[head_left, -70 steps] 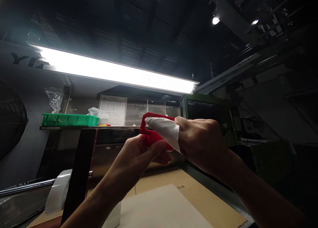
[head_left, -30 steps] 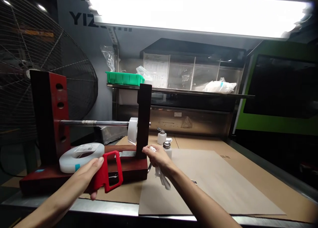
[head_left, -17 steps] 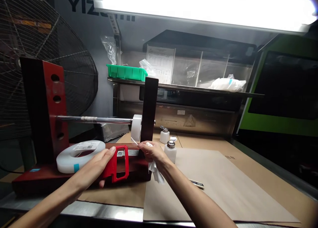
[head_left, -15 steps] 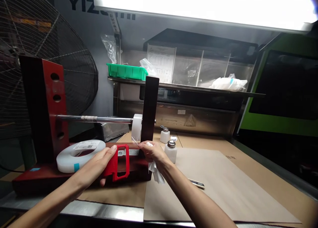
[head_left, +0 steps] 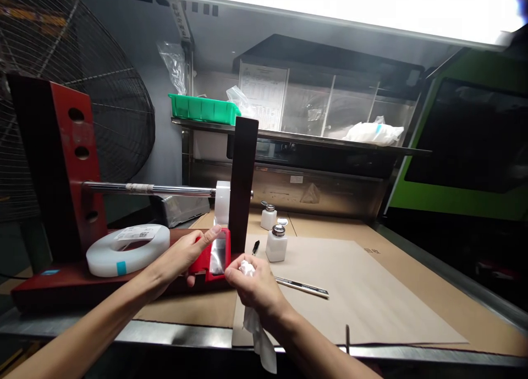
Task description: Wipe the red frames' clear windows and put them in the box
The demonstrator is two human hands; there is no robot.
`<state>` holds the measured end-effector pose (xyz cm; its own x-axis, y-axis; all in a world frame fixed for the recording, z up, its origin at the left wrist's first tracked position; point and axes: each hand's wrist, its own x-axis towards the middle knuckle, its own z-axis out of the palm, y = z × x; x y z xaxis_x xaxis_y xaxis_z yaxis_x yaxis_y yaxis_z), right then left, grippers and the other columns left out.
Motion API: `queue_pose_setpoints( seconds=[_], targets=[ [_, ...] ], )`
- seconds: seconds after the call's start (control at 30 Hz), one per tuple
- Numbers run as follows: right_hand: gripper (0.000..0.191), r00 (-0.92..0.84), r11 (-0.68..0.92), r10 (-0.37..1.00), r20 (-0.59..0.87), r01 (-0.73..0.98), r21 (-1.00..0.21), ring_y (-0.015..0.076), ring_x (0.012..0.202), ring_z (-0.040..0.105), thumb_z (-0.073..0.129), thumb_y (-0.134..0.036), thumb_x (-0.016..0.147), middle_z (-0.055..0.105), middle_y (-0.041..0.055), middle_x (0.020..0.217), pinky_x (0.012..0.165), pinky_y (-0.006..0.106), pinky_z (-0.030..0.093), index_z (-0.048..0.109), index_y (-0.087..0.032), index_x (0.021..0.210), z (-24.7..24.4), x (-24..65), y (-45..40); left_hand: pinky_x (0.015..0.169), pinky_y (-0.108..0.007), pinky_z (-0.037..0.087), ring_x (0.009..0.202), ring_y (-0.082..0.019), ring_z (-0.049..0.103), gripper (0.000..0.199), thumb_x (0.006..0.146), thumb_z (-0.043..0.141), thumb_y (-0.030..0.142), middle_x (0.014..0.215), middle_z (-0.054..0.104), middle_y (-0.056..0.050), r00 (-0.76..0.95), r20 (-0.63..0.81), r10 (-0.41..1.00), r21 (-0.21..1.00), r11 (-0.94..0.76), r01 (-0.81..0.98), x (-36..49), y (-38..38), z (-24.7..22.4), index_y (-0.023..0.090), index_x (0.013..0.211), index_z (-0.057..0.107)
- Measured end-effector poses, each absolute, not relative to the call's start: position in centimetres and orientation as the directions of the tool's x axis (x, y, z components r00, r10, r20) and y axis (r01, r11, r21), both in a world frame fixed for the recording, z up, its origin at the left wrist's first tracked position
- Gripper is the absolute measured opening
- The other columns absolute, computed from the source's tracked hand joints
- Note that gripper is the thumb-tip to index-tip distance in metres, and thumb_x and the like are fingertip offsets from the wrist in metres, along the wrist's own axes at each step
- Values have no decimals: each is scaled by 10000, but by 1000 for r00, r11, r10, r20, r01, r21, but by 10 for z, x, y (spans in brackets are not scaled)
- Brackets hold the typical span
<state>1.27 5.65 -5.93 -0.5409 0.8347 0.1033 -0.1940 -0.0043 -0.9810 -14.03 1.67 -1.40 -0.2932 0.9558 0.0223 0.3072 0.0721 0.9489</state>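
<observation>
My left hand (head_left: 198, 252) grips a red frame (head_left: 227, 252) beside the black upright, its thumb on the upper edge. Clear film (head_left: 217, 255) from the white roll (head_left: 223, 203) on the metal rod (head_left: 173, 190) now lies across the frame's opening. At the frame's lower right corner, my right hand (head_left: 256, 283) is closed, pinching the film's end, with a crumpled white cloth (head_left: 260, 340) hanging from its palm. A large roll of clear film (head_left: 127, 250) rests on the red base, left of my left hand.
Two white bottles with metal caps (head_left: 276, 246) (head_left: 268, 217) stand behind my right hand. A slim cutter (head_left: 303, 287) lies on the brown paper (head_left: 371, 307). Overhead, a shelf (head_left: 309, 137) holds a green tray (head_left: 202, 109). A large fan (head_left: 111, 104) is at left.
My right hand has drawn the film down over the red frame, which has moved right and up. The view has shifted, and more of the cutter shows.
</observation>
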Motion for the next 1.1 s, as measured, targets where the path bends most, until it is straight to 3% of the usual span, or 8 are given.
queue_pose_setpoints(
  seconds=[0.17,0.77,0.9,1.0,1.03,1.1],
  targets=[
    [105,-536,49,837,110,-127,-991,36,398,294,615,-206,639,410,-91,459,402,197,209,520,-166,618,-69,23,50,332,-209,366,407,-129,480,456,640,681,573,504,570,31,-275,17,961,918,94,385,-133,18,-14,181,788,500],
    [89,-517,124,847,122,-30,-992,62,474,321,585,-200,668,414,-70,503,446,194,254,521,-163,619,-68,27,45,347,-221,348,397,-93,415,514,646,640,652,503,507,72,-263,72,962,907,46,419,-134,14,-19,192,750,436],
    [113,-495,276,840,223,37,-960,75,502,388,582,-233,686,459,-47,540,480,193,306,524,-161,621,-71,27,47,344,-221,332,394,-96,421,518,624,661,648,497,513,67,-260,74,963,911,41,411,-135,13,-19,198,721,423],
    [128,-464,528,777,426,109,-842,87,503,451,590,-273,708,527,-28,598,486,197,341,543,-156,727,-77,29,50,353,-223,336,405,-100,424,511,627,662,645,489,495,72,-248,78,966,918,27,396,-134,13,-19,201,719,425],
    [152,-451,645,717,532,139,-751,91,498,469,579,-269,724,556,-21,625,486,202,347,562,-147,811,-80,31,52,359,-224,340,415,-103,431,506,631,663,639,496,495,72,-242,80,967,921,21,390,-134,12,-19,201,723,428],
    [308,-462,869,493,737,222,-442,105,495,505,513,-204,764,606,-7,674,480,218,341,566,-132,1059,-85,34,56,367,-222,337,425,-102,434,491,649,657,628,510,506,66,-228,80,970,926,12,378,-134,11,-18,198,735,437]
  ],
)
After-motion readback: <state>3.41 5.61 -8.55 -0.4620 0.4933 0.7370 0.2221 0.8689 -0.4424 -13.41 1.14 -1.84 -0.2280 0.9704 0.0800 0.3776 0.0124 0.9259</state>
